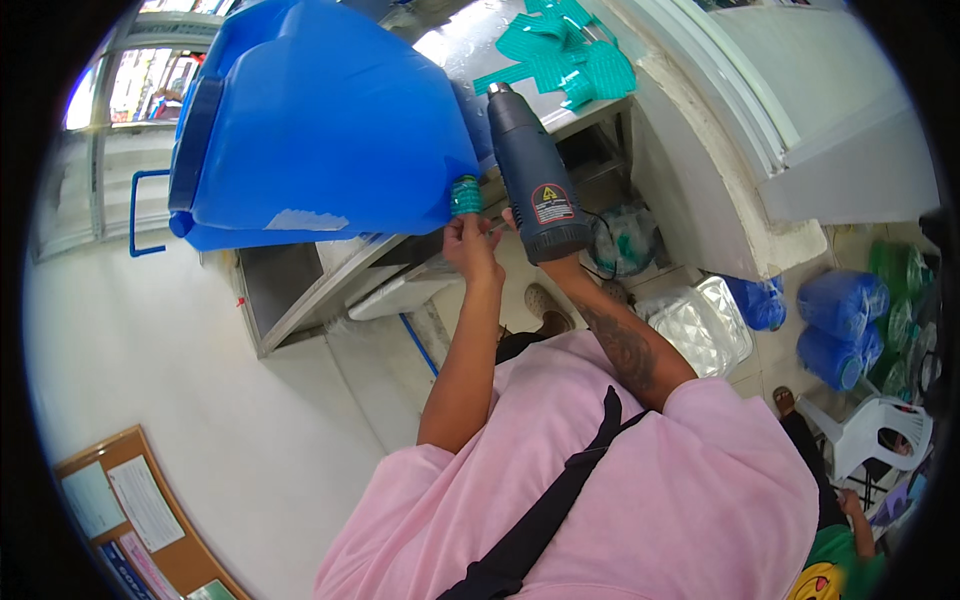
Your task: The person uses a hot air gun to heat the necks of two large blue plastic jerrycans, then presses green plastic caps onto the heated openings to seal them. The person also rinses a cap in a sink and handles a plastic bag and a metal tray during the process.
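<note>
A large blue plastic water container (330, 135) lies on its side on a metal table (322, 289). At its lower right corner is a small spout or cap (466, 196) wrapped in green printed film. My left hand (472, 244) is just below this, with its fingertips touching the green film. My right hand (551, 259) holds a dark heat gun (536, 169), its metal nozzle pointing up towards the top of the view, beside the container. Behind the nozzle, a pile of green plastic seal strips (577, 56) rests on the metal surface.
A white ledge (690, 150) runs along the right. Below the table is a plastic bag (622, 240). Blue bottles (840, 304), a white plastic chair (885, 431) and another person in a green shirt (844, 551) are at the right. A cork board (150, 517) hangs at lower left.
</note>
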Demonstrator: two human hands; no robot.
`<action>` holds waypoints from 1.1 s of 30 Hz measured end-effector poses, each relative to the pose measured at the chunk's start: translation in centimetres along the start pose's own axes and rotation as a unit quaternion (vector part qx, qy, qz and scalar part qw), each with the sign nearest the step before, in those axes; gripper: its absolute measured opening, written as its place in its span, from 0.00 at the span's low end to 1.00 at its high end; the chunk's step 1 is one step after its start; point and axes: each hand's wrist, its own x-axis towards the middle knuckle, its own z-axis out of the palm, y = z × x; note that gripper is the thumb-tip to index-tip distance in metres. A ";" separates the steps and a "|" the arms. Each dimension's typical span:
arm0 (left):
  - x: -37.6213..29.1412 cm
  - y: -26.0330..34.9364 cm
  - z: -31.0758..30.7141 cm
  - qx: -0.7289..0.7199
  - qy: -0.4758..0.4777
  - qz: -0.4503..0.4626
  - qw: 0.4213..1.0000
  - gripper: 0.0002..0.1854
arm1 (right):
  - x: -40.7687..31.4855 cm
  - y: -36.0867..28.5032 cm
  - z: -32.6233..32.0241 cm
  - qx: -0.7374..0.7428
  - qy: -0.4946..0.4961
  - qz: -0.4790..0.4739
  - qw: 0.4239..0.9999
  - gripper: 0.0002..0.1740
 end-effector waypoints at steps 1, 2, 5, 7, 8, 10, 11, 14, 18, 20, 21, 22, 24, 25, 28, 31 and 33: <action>-0.1 0.0 -0.1 -0.011 -0.013 0.022 1.000 0.08 | -0.2 0.2 0.1 0.155 0.002 0.123 0.980 0.20; -0.1 0.1 -0.3 -0.008 -0.016 0.035 0.999 0.08 | -0.3 0.3 0.2 0.310 0.031 0.231 0.921 0.21; -0.5 0.0 -0.7 -0.025 -0.051 0.075 0.996 0.10 | -0.5 0.5 -0.3 0.277 0.032 0.199 0.940 0.19; -0.8 0.0 -0.7 -0.060 -0.059 0.072 0.994 0.12 | -0.3 0.5 -0.9 0.164 0.017 0.112 0.980 0.19; -0.8 0.0 -0.6 -0.077 -0.064 0.073 0.992 0.12 | -0.1 0.3 -1.2 0.148 0.017 0.093 0.984 0.20; -0.9 0.0 -0.3 -0.112 -0.083 0.083 0.987 0.14 | 0.4 -0.1 -2.0 0.205 0.023 0.137 0.969 0.20; -0.9 -0.1 0.0 -0.104 -0.062 0.071 0.990 0.15 | 0.8 -0.4 -2.2 0.276 0.029 0.199 0.940 0.20; -0.7 -0.2 1.0 -0.108 -0.040 0.070 0.991 0.20 | 1.7 -1.0 -3.8 0.206 0.013 0.112 0.972 0.20; -0.5 -0.4 2.0 -0.128 0.000 0.043 0.991 0.28 | 2.5 -1.1 -5.9 0.020 -0.011 -0.054 0.998 0.21; -0.6 -0.3 2.1 -0.129 0.006 0.020 0.991 0.32 | 2.6 -1.1 -6.7 -0.013 -0.010 -0.088 0.996 0.21; -0.6 -0.2 2.0 -0.129 0.001 0.007 0.992 0.33 | 2.6 -1.3 -6.9 -0.028 -0.010 -0.099 0.995 0.21; -0.6 -0.1 2.0 -0.130 -0.010 0.004 0.992 0.34 | 2.7 -1.4 -7.1 -0.017 -0.012 -0.093 0.995 0.21; -0.6 0.1 1.8 -0.132 -0.030 -0.008 0.991 0.36 | 2.7 -1.9 -7.3 0.005 -0.017 -0.078 0.997 0.21; -0.5 0.1 1.8 -0.133 -0.045 -0.009 0.990 0.38 | 2.8 -2.2 -7.4 0.008 -0.017 -0.075 0.997 0.21; 0.3 0.3 2.2 -0.178 -0.063 -0.056 0.981 0.39 | 2.8 -2.7 -7.8 0.018 -0.022 -0.068 0.997 0.21; 1.1 0.7 2.7 -0.171 -0.061 -0.072 0.981 0.39 | 2.2 -2.1 -8.3 0.034 -0.038 -0.046 0.998 0.21; 1.2 1.5 2.4 -0.174 -0.107 -0.108 0.973 0.43 | 1.4 -1.3 -9.0 0.046 -0.078 0.023 0.996 0.21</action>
